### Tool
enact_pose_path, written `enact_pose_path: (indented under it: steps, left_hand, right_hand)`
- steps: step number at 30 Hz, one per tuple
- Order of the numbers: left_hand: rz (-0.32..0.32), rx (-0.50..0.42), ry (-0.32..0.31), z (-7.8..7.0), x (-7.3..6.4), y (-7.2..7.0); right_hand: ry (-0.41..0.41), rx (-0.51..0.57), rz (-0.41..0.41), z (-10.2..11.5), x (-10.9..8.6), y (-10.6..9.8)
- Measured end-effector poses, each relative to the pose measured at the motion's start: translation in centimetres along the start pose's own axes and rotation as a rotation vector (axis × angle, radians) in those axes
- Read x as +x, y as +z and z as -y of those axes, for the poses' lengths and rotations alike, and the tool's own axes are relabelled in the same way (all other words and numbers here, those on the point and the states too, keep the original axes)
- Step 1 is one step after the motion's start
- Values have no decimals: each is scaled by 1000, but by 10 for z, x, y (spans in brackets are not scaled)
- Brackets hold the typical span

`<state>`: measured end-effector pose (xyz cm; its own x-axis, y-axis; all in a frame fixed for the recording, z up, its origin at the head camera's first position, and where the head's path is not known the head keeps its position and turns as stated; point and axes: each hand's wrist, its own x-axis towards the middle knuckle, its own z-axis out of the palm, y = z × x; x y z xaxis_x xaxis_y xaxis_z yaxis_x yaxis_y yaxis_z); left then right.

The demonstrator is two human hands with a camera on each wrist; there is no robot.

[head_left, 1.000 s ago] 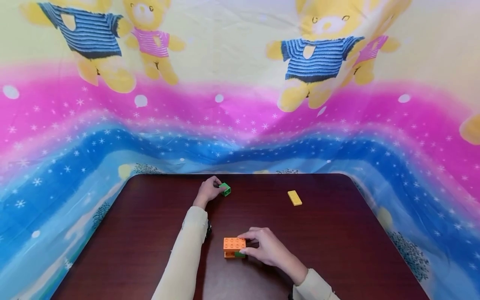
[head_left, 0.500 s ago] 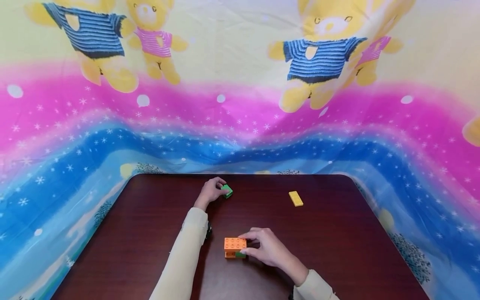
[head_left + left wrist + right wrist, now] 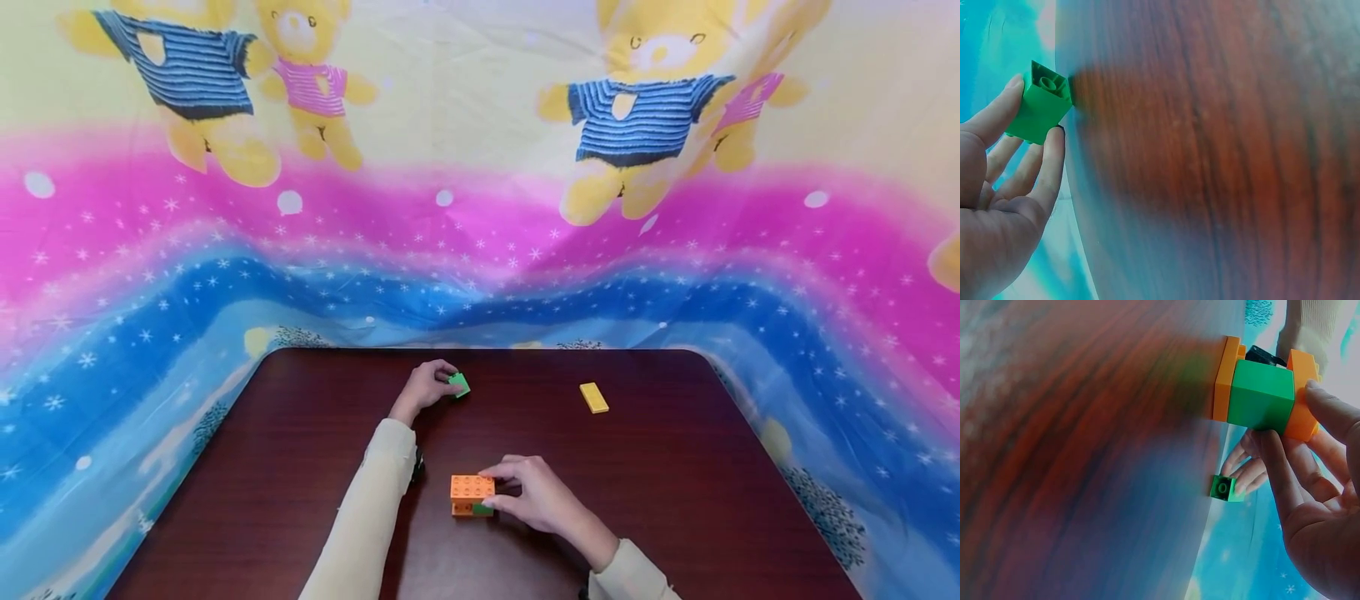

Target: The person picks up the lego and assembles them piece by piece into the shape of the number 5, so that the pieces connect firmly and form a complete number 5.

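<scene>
Pinched by the left hand [image 3: 424,388], a green block [image 3: 460,383] shows below the head view's centre; lower down, the right hand [image 3: 537,495] grips an orange-and-green stack [image 3: 471,487].

Both sleeves [image 3: 363,504] are plain cream (rather pale).

Head view: table [image 3: 262,492] spans lower frame, cloth backdrop [image 3: 480,158] behind. Brick stack [image 3: 472,490] lower center, right hand [image 3: 534,496] at its right; inside, 1 brick [image 3: 1261,395] between 2 others. Single brick [image 3: 461,385] just below frame center, left hand [image 3: 424,388] at its left. Toy tile [image 3: 594,397] farther right, well apart.
</scene>
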<state>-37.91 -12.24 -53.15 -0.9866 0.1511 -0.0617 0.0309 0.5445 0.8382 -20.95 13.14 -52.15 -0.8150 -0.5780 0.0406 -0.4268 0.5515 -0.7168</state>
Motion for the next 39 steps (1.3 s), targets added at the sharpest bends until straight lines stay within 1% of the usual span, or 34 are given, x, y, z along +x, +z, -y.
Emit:
enact_pose_path:
  steps: [3,8,13,18,24,31,34,39]
  left_hand:
    - [1,-23,16,1,0,1]
    - [-11,-47,37,2,-2,1]
    - [-21,-67,80,1,-3,-1]
    - [-19,-77,122,-3,-5,-4]
    - [-12,-92,160,-7,-11,-7]
    - [-7,-111,199,-11,-23,-10]
    - [-14,-113,209,-12,-26,-11]
    - [-18,-111,207,-12,-30,-12]
  right_hand:
    - [12,0,2,0,0,-1]
    - [5,1,2,1,0,-1]
    - [3,4,6,0,0,-1]
    - [7,4,5,-1,0,-1]
    - [9,5,4,-1,0,0]
    - [13,2,7,-1,0,0]
    - [8,3,5,-1,0,0]
    - [1,3,-2,-2,0,1]
